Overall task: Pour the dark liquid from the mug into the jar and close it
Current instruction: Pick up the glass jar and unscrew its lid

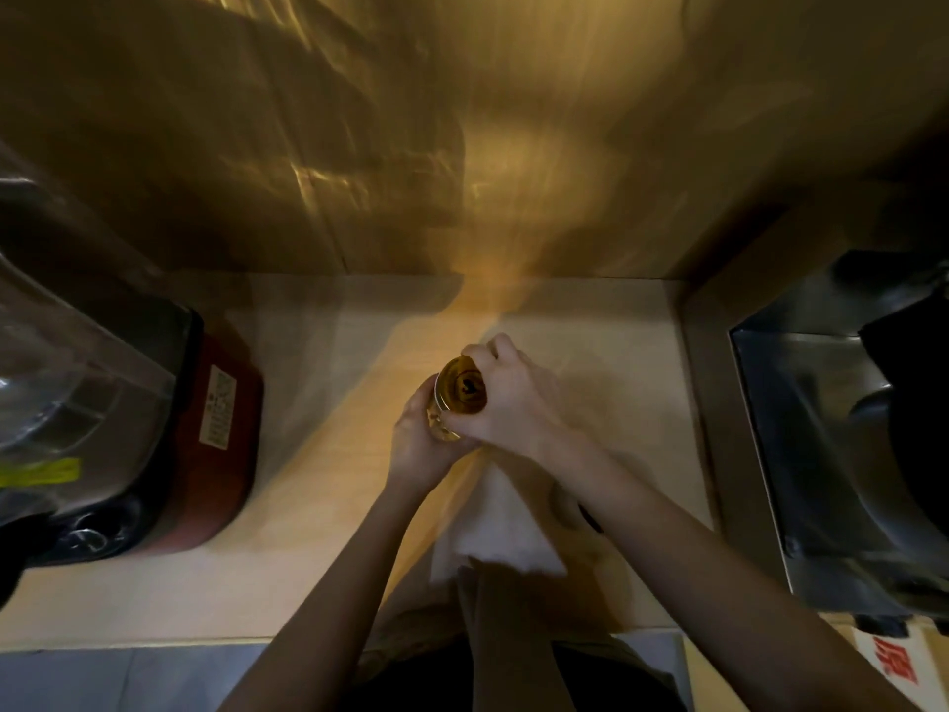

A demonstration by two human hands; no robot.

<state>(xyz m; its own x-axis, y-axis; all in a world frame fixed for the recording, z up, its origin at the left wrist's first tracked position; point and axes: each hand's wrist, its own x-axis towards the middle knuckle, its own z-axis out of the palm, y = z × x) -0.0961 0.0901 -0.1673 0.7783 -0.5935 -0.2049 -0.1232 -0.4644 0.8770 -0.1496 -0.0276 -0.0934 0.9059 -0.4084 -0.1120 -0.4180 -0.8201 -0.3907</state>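
— Clearly, what is shown at the left?

— A red-based blender is seen at the left edge of the pale counter, well apart from the work.

— And at the middle?

— A glass jar is held just above or on the counter, near its centre, beyond a white cloth. The left hand is wrapped around the jar's side, fingers curled closed on the glass. The right hand is cupped over the top, closed on what appears to be the lid, gold with a dark mark.

— Which step is judged to be in hand?

— The closing, it is thought. No mug is made out; a rounded shape by the right forearm cannot be identified.

— How is it done well?

— The body should be kept steady by the left hand while the lid is turned by the right. The lid is best seated level before force is applied, so the thread is not crossed. Liquid inside means the jar should not be tipped further until it is sealed.

— Which way is the jar pointed?

— Its long axis is seen nearly end-on, mouth toward the camera, leaning slightly away and to the right. Whether it is truly upright cannot be told.

— And at the right?

— A metal sink is set into the counter.
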